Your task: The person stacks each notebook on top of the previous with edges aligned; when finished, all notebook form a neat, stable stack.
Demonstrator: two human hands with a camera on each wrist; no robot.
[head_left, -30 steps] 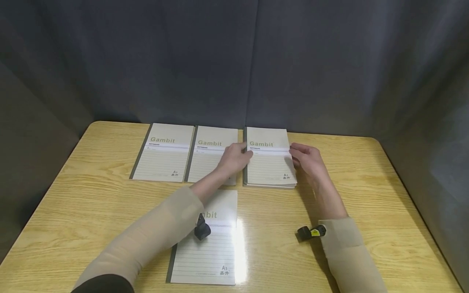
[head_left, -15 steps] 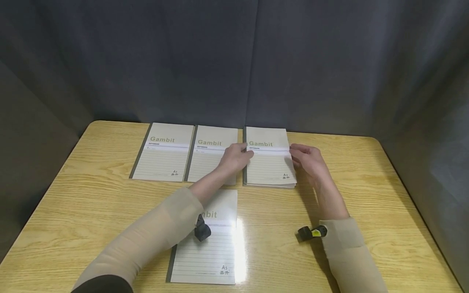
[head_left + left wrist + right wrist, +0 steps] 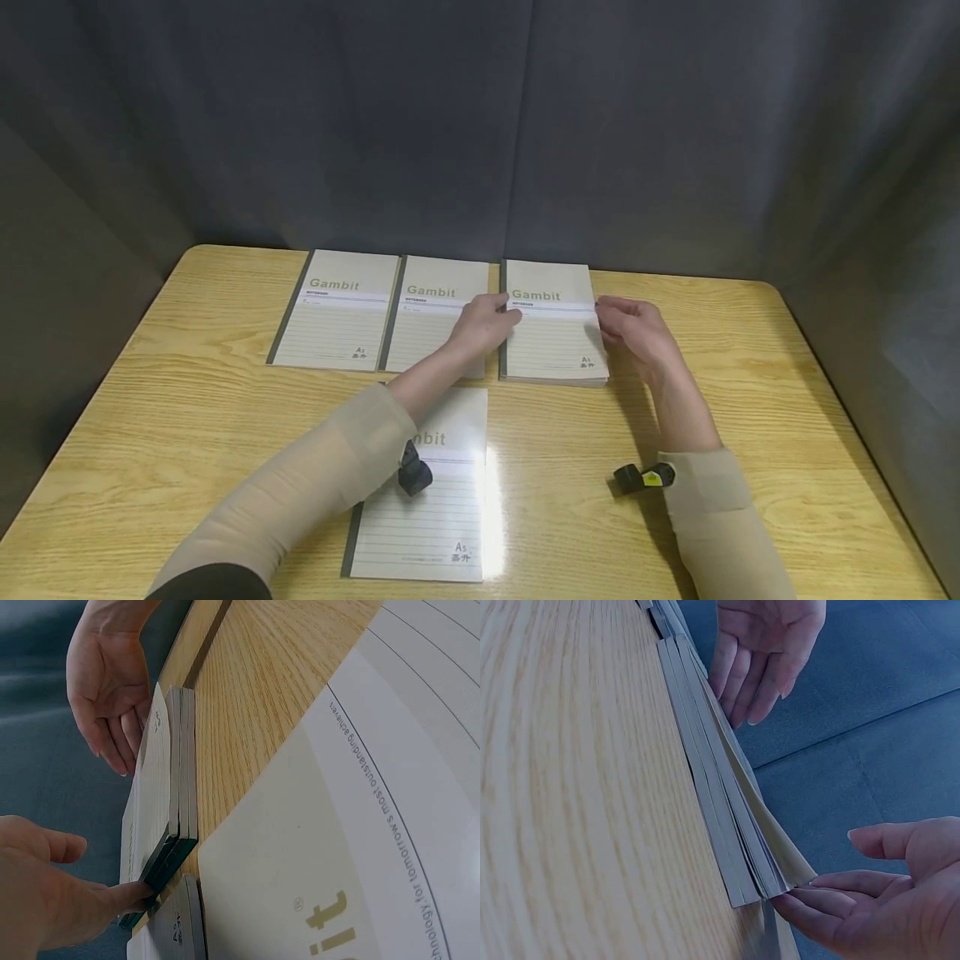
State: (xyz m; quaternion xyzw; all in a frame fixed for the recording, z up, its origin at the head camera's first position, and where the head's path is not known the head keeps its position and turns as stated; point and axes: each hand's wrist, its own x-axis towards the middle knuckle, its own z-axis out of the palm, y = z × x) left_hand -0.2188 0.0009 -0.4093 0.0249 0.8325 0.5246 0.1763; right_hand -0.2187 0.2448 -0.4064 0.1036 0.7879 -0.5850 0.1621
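Note:
A small stack of Gambit notebooks [image 3: 555,343] lies at the back of the table, spine to the left. My left hand [image 3: 483,327] touches the dark spine with its fingertips, thumb apart from the fingers in the left wrist view. At the opposite edge, my right hand [image 3: 643,335] has extended fingers against the page edges. In the right wrist view, the stack's top cover [image 3: 761,806] lifts a little near those fingers, and the right thumb [image 3: 881,840] stands clear of the paper.
Two matching notebooks, one at the far left [image 3: 337,333] and one in the middle [image 3: 431,279], lie beside the stack. Another notebook [image 3: 420,525] lies nearer, partly under the left forearm. A dark curtain [image 3: 375,125] hangs behind the wooden table [image 3: 750,375].
The notebooks in the stack now line up more closely along the near edge. Both hands keep almost the same place, and the head view has shifted slightly.

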